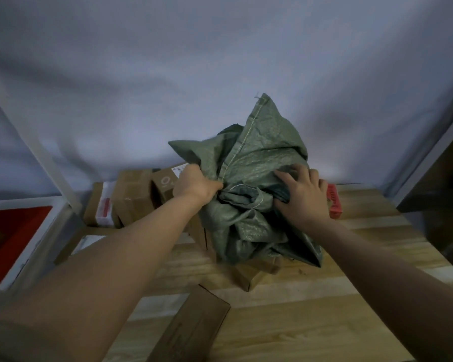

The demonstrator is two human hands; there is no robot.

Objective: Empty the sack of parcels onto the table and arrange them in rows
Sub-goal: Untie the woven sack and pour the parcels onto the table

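A crumpled green woven sack [256,158] stands bunched up at the middle of the wooden table [324,309]. My left hand [194,185] is clenched on a fold at its left side. My right hand [304,194] presses and grips the fabric on its right side. Several brown cardboard parcels [132,197] lie at the table's far left behind my left arm. One flat brown parcel [194,327] lies near the front edge. Another brown parcel [256,274] pokes out from under the sack. A red parcel [334,202] shows behind my right hand.
A grey cloth backdrop [220,61] hangs behind the table. A white frame post [32,137] rises at the left, with a red surface [13,236] below it. A dark panel [439,184] stands at the right edge.
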